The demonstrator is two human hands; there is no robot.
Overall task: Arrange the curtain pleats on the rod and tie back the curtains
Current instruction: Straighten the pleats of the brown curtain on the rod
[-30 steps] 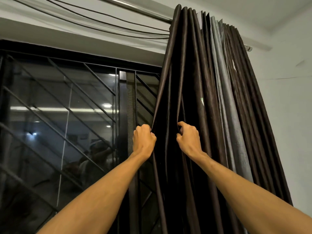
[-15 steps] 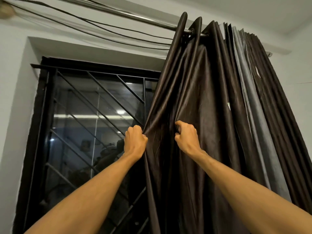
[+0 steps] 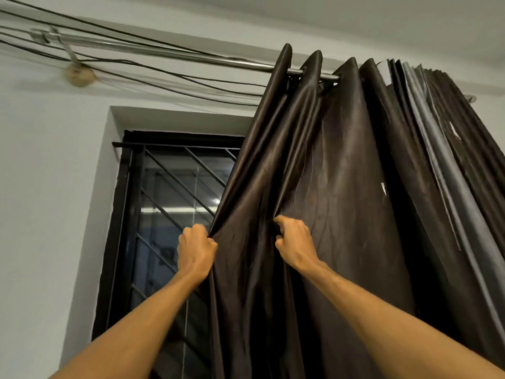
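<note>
A pale wall (image 3: 54, 187) frames a dark window with a diagonal metal grille (image 3: 175, 201), partly covered from the right side. The dark brown curtain (image 3: 341, 173) hangs from a steel rod (image 3: 164, 51) that runs across the top. Its eyelet folds are threaded onto the rod's right half, and the first few are spread apart. Further right, the remaining pleats are bunched tightly against a grey curtain panel (image 3: 426, 127).

The left hand (image 3: 195, 250) is fisted on the curtain's leading edge, fingers curled round the fabric at the window side. The right hand (image 3: 296, 244) pinches the next fold inward, thumb and curled fingers closed on its crease. A slack span of cloth lies between the two hands.

Each gripped fold runs steeply up and to the right from the fingers to its own eyelet on the rod, so the pleats' long axis is nearly vertical. Any pull along the rod would probably travel up those lines. The left hand is nearer the bare rod, the right nearer the bunched stack.

Black cables (image 3: 164, 75) sag along the wall just beside the rod.
</note>
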